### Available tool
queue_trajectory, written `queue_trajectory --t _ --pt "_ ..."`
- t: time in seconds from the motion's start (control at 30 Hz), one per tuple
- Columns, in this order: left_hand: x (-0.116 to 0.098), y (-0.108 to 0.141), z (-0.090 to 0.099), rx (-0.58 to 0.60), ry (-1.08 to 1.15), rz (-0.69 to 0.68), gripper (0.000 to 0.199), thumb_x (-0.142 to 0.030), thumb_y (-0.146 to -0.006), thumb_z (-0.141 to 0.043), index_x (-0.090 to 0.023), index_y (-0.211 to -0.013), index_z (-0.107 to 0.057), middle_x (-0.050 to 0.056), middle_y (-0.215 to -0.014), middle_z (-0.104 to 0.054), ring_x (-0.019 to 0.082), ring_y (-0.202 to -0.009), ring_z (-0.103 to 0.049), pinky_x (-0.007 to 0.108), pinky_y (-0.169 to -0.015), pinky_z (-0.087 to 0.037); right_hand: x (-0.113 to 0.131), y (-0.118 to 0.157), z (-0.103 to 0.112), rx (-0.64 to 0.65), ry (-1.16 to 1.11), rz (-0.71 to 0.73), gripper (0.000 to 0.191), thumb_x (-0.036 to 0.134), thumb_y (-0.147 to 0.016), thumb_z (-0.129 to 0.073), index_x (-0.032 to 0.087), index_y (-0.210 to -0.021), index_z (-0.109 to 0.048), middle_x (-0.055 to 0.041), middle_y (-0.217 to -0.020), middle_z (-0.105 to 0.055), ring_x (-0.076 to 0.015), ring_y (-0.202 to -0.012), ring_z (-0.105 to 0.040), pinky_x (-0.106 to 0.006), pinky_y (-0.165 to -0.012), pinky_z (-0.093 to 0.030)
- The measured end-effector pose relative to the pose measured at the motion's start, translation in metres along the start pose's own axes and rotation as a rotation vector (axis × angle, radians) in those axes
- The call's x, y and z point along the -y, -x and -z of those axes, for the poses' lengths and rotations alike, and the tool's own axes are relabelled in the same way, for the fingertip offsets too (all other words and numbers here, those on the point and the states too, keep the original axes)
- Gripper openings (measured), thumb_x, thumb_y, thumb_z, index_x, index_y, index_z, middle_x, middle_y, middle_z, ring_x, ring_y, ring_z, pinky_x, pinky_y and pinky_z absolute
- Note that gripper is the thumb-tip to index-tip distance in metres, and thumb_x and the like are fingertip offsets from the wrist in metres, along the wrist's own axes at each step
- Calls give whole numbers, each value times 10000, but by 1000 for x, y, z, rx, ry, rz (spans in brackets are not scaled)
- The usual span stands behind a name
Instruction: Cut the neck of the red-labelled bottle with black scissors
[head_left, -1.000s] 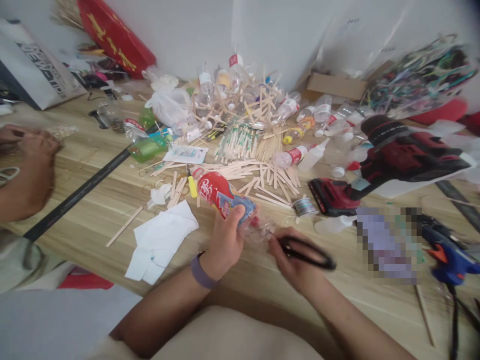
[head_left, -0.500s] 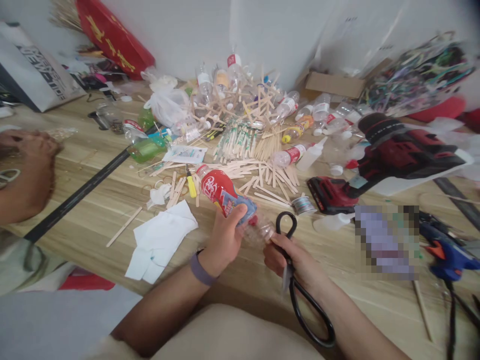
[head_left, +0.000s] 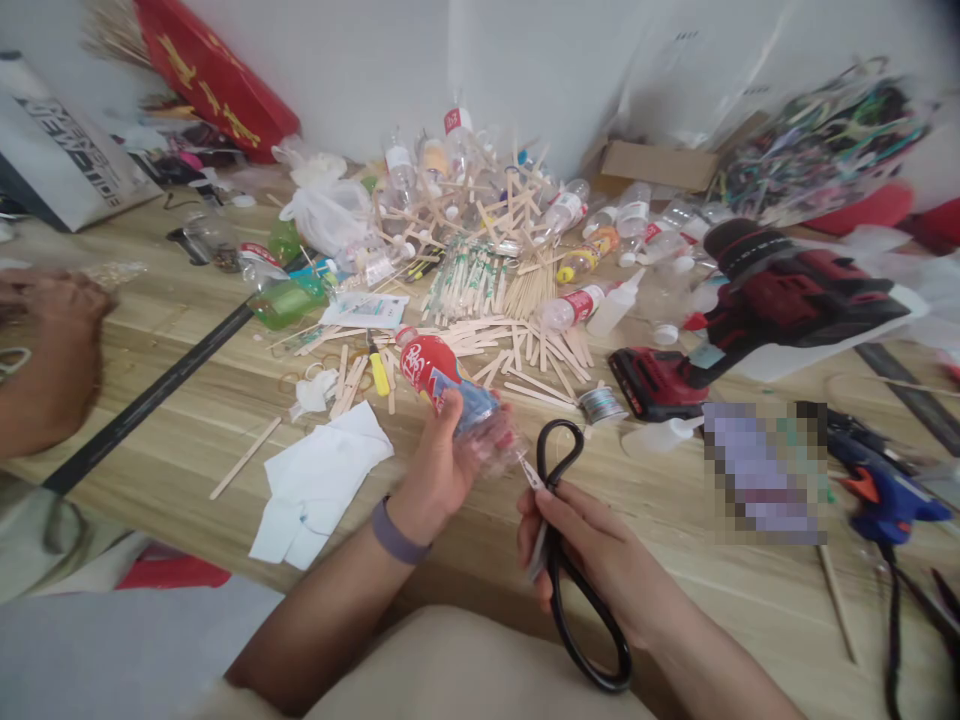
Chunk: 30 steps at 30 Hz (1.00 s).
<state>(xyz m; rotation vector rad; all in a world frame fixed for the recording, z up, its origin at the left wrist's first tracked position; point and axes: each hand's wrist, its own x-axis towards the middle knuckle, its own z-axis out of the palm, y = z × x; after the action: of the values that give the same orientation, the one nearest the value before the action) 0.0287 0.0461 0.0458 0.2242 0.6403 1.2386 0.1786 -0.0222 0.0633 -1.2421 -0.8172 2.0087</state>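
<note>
My left hand (head_left: 442,460) is wrapped round the lower part of a plastic bottle (head_left: 442,375) with a red and blue label. The bottle's neck tilts away to the upper left; its clear lower end (head_left: 491,440) looks ragged and is blurred. My right hand (head_left: 574,540) is closed on black-handled scissors (head_left: 616,640), with one loop pointing up and the other down; the blades are mostly hidden by the fingers. From the right thumb and finger a thin pale pointed piece (head_left: 531,470) reaches toward the bottle's end. What it is, I cannot make out.
Wooden sticks (head_left: 517,340), plastic bottles (head_left: 577,305) and a white bag (head_left: 330,215) cover the table's back. A red-black power tool (head_left: 795,300), wire spool (head_left: 601,404) and blue glue gun (head_left: 892,505) lie right. White paper (head_left: 322,485) lies left. Another person's hands (head_left: 67,310) work at far left.
My right hand has drawn back from the bottle's clear end, and the scissors have turned more upright. The pale pointed piece now shows at my right fingertips. My left hand still holds the bottle.
</note>
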Motion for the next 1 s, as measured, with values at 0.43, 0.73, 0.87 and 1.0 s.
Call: queue_trajectory --t 0.43,0.73,0.87,1.0 --pt "6 4 -5 -8 -105 -69 370 -309 -642 -828 -179 -901 -598 19 -845 -690 183 -781 -683 366 -783 -566 -8 -20 25 -572 1137 704 343 490 -915 -468 215 -722 -539 -90 -577 -627 -190 -457 -557 -290 -455 -344" --pt "11 4 -7 -73 -165 -210 422 -285 -611 -838 -210 -940 -583 -8 -848 -697 183 -807 -685 355 -764 -558 6 -23 14 -177 576 283 504 696 -872 -410 227 -708 -491 -26 -461 -580 -164 -339 -507 -262 -377 -352" --pt "8 4 -8 -48 -174 -207 425 -299 -599 -842 -202 -920 -581 4 -869 -696 191 -821 -681 358 -759 -555 14 -18 8 21 200 36 496 727 -807 -497 237 -754 -448 15 -449 -584 -134 -264 -419 -238 -307 -299" --pt "9 7 -10 -23 -130 -154 450 -319 -605 -843 -200 -951 -582 8 -856 -696 194 -816 -686 359 -770 -554 6 -24 20 -287 674 425 467 662 -835 -527 223 -675 -508 -38 -516 -597 -159 -396 -525 -267 -409 -354"
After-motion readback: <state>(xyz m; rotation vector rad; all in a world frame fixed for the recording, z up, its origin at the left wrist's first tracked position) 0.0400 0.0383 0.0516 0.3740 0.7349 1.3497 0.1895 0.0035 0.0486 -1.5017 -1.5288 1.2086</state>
